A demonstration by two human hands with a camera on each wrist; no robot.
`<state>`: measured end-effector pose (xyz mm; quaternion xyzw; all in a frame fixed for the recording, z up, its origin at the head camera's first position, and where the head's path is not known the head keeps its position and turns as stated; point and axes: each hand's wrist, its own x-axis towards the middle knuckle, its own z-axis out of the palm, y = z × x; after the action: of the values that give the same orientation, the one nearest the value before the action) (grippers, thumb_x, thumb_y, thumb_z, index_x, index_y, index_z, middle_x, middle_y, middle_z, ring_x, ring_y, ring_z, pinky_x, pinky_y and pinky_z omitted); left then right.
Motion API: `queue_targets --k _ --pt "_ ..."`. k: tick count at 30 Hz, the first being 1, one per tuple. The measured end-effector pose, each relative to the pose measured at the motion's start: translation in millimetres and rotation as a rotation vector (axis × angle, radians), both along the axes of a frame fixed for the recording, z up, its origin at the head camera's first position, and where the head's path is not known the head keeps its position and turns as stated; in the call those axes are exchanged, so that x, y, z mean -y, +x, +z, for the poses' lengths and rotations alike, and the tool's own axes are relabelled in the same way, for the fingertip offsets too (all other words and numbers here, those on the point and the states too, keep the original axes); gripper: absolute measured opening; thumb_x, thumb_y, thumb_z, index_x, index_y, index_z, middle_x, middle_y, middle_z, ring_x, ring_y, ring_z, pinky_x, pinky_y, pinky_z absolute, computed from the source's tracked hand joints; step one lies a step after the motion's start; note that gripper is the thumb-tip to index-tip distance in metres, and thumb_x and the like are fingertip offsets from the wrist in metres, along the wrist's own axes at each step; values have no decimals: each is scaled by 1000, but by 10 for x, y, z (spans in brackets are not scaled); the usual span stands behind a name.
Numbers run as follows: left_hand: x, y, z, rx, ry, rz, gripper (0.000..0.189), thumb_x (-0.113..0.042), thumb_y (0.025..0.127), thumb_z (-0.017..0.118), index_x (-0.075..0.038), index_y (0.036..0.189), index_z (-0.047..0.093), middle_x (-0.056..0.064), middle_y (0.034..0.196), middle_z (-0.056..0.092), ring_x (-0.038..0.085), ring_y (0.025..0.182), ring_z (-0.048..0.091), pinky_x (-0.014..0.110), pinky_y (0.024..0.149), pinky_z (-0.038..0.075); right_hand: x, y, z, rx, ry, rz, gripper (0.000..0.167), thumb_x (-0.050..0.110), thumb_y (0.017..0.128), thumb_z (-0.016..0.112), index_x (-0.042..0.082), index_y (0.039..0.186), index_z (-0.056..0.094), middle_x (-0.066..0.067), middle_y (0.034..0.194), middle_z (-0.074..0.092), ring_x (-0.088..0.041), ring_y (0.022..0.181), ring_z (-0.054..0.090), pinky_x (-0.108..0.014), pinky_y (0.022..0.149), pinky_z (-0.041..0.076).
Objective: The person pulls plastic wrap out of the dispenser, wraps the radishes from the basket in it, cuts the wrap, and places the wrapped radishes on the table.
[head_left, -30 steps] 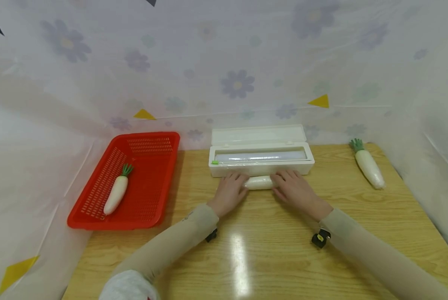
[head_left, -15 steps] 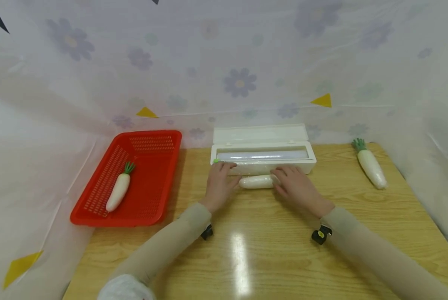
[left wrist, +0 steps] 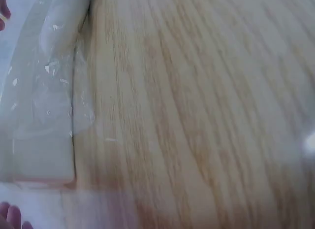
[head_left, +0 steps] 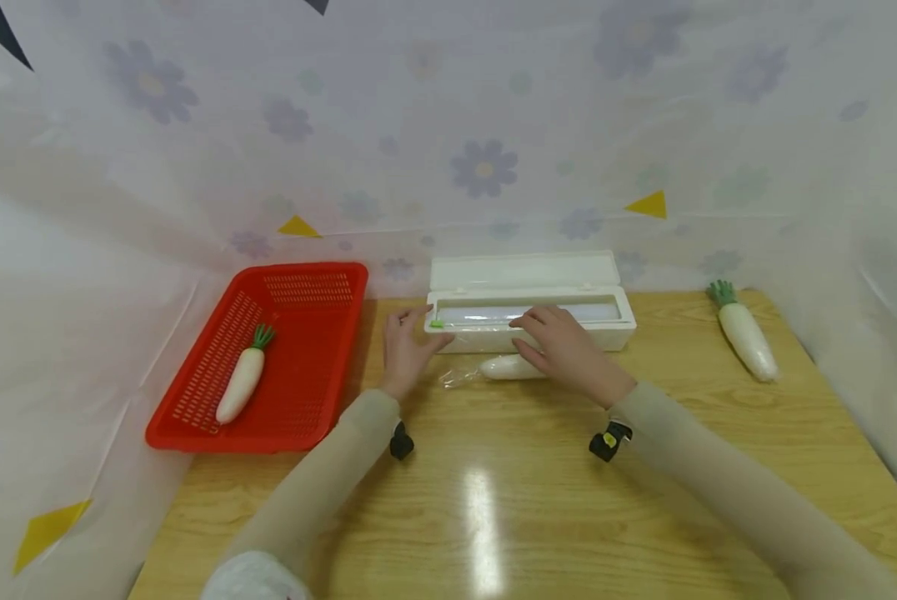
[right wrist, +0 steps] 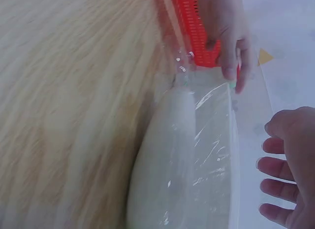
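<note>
A white radish (head_left: 507,367) wrapped in clear film lies along the front of a white cling film dispenser box (head_left: 486,340). Loose film (head_left: 458,378) sticks out past its left end. My left hand (head_left: 403,354) is at the box's left end, thumb and fingers spread around the small green slider (head_left: 437,323). My right hand (head_left: 568,354) is over the box front and the radish, its fingers bent loosely and hiding the radish's right part. In the right wrist view, that hand's fingers (right wrist: 278,167) show nothing between them.
A red plastic basket (head_left: 328,400) stands at left with an unwrapped radish (head_left: 242,385) inside. Another radish (head_left: 749,340), shiny with film, lies at the table's right back. The dispenser's raised lid (head_left: 523,271) leans near the flowered curtain (head_left: 388,167).
My left hand has let go of the radish and moved left to the dispenser's slider end. My right hand has lifted off the radish's end and shifted left over the box.
</note>
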<state>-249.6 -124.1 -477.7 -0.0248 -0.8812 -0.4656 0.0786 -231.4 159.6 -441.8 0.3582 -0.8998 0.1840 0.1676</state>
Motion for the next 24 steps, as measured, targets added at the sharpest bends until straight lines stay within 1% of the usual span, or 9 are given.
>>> queue_targets --k 2,4,9,12,14,16,20,24 --pt "34 -30 -35 14 9 -28 64 -38 87 86 -17 143 63 18 148 40 34 138 39 50 116 35 86 -36 38 37 -25 8 27 20 102 69 2 122 70 -14 114 69 -35 110 62 -52 99 49" --pt "53 -62 -67 16 15 -37 64 -37 86 87 -18 142 64 18 149 41 35 139 39 51 117 34 168 -77 67 70 -46 17 26 19 102 69 2 121 70 -13 113 69 -34 108 63 -52 99 50" --pt "38 -191 -125 -19 -16 -72 68 -36 85 88 -17 145 63 19 152 44 37 140 42 52 116 37 377 -192 115 103 -89 21 19 15 100 71 1 112 73 -13 101 70 -31 95 63 -48 87 53" --pt "31 -239 -125 -18 -28 -87 70 -37 85 88 -19 147 61 16 152 47 36 139 44 52 115 38 522 -257 142 136 -109 15 17 14 100 70 1 110 74 -13 98 70 -31 93 62 -46 84 53" --pt "38 -236 -113 -7 -27 -84 71 -38 84 88 -21 148 61 14 150 49 36 138 45 52 114 38 620 -298 158 162 -106 10 17 15 100 69 2 110 74 -12 98 70 -31 94 62 -46 85 53" --pt "47 -234 -103 -12 -34 -82 72 -38 84 88 -21 148 60 14 148 51 36 136 46 53 113 39 713 -342 165 191 -93 4 18 18 102 68 3 111 75 -11 98 70 -31 95 61 -45 86 53" --pt "65 -227 -102 -35 -55 -95 71 -35 85 87 -18 148 59 15 145 54 36 134 48 51 112 41 874 -408 181 231 -43 -4 20 21 103 68 5 113 75 -10 98 69 -30 96 61 -45 86 53" --pt "81 -216 -115 -59 -67 -98 70 -31 85 87 -16 148 59 15 142 56 36 131 51 50 110 44 1005 -453 183 259 -1 -8 22 22 101 71 5 115 75 -11 101 69 -31 98 61 -45 87 53"
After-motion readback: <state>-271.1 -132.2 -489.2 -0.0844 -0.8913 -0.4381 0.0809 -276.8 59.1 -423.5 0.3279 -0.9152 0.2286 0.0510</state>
